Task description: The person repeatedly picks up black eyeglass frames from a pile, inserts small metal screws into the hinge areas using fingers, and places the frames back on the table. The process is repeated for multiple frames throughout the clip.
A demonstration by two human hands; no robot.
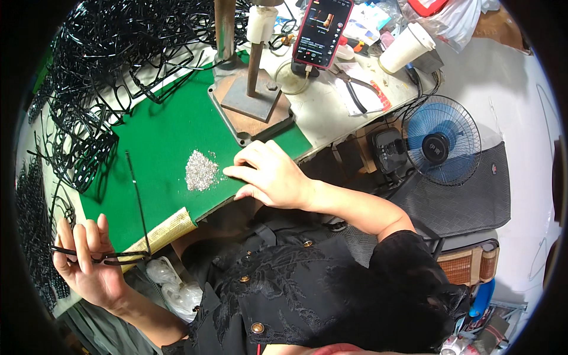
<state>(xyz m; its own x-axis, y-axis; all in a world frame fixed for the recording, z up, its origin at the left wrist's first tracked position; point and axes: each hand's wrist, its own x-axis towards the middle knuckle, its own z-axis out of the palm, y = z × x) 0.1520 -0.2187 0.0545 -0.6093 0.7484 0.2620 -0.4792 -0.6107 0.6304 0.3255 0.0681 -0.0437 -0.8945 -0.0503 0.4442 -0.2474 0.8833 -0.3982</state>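
At the lower left, my left hand (89, 260) holds a black eyeglass frame (136, 255) with its fingers hooked around it. One thin temple arm (137, 198) of the frame sticks up over the green mat (154, 195). My right hand (275, 177) is at the mat's near edge, thumb and forefinger apart, and I see nothing held in it. Its forefinger tip lies just right of a small heap of tiny silvery metal parts (201, 171), like screws. They are too small to make out singly.
A large tangle of black eyeglass frames (106, 77) covers the far left. A metal press stand (251, 106) rises behind the heap. Farther right are a phone (322, 32), pliers (355, 89) and a white cup (407, 48). A blue fan (441, 142) stands beyond the table's right edge.
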